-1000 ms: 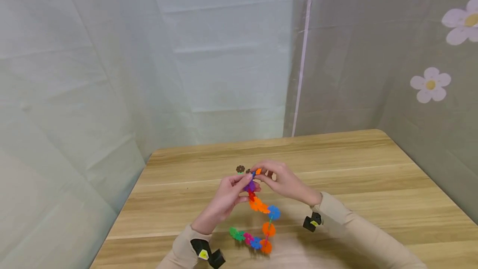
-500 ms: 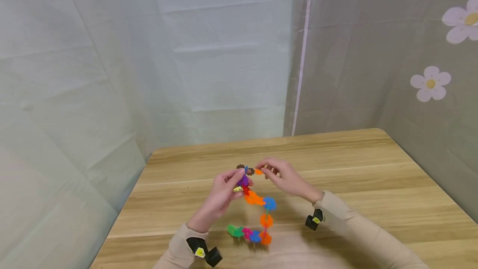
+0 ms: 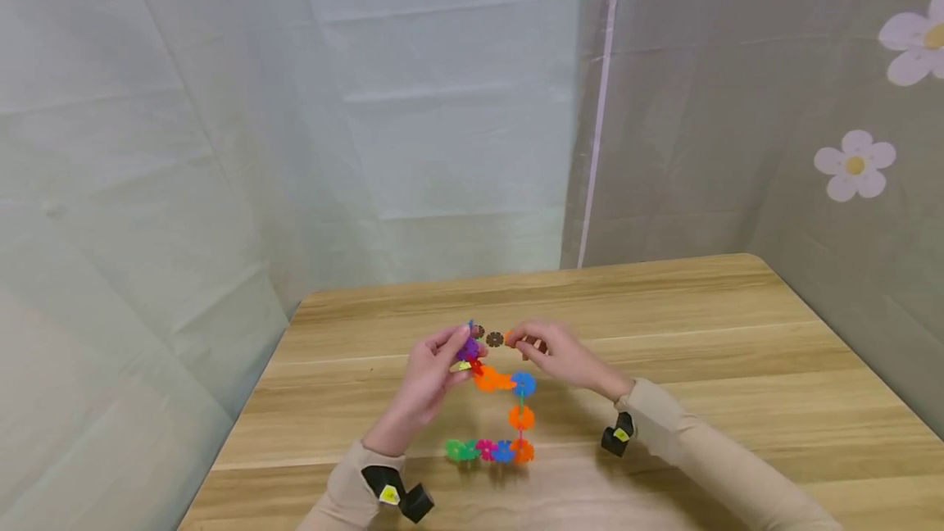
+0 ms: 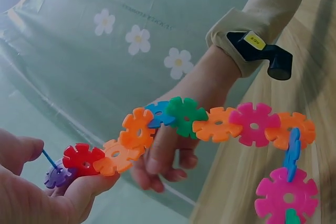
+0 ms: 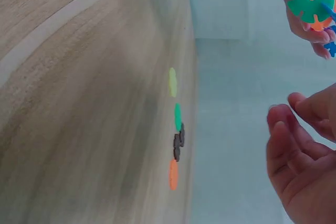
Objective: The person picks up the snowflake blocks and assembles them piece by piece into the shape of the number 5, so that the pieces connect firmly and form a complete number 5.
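Observation:
My left hand [image 3: 428,371] pinches one end of a chain of slotted, flower-shaped plastic discs [image 3: 522,384], at its purple disc [image 4: 59,177] and blue disc [image 4: 49,157]. From there the chain runs through red and orange discs, bends down and ends in green ones. Across from it is my right hand [image 3: 556,356], its fingers loosely bent. Nothing shows between those fingers [image 5: 282,116] in the right wrist view. Close to its fingertips in the head view, a loose orange disc [image 5: 173,174] lies on the table, partly hidden there.
Two dark brown discs [image 3: 495,339] lie beyond the hands on the wooden table [image 3: 664,310]. A green disc [image 5: 177,116] and a yellow disc [image 5: 172,82] lie in line with them. A pale curtain [image 3: 442,146] hangs behind the table.
My right fingers have come away from the blue disc at the chain's end. My left hand has moved left and slightly away with the chain, whose hanging part has followed.

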`<state>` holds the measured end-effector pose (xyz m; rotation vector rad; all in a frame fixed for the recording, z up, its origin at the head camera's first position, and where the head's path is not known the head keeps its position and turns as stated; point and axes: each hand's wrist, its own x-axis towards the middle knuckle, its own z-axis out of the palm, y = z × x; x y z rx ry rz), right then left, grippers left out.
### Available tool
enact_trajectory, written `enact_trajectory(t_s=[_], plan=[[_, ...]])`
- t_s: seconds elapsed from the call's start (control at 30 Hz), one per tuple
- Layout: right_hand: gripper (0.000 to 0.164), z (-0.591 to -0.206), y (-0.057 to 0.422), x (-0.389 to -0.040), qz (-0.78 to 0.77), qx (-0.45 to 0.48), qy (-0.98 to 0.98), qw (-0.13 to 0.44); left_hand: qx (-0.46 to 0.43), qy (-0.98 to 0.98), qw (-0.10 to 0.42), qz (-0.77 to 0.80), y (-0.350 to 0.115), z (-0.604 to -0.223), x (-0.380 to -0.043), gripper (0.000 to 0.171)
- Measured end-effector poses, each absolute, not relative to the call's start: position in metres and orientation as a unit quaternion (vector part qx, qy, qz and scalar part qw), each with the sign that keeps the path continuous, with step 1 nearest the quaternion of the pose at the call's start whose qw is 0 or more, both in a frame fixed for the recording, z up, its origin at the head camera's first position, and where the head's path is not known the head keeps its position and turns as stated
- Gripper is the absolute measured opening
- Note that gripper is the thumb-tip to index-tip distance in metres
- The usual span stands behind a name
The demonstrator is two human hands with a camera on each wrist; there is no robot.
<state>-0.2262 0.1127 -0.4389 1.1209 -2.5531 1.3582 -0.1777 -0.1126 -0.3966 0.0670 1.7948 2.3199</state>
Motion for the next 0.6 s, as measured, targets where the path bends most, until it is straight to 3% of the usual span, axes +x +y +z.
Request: enact_trajectory(t_s=[0.43, 0.6], plan=[[0.015, -0.456, 0.102, -0.231, 0.376, 0.384, -0.840, -0.073, -0.010, 0.608, 0.064, 0.791, -0.119, -0.395, -0.184, 0.028], [0.015, -0.461, 0.096, -0.233, 0.365, 0.383, -0.841, -0.111, -0.019, 0.610, 0.046, 0.791, -0.122, -0.395, -0.186, 0.035]])
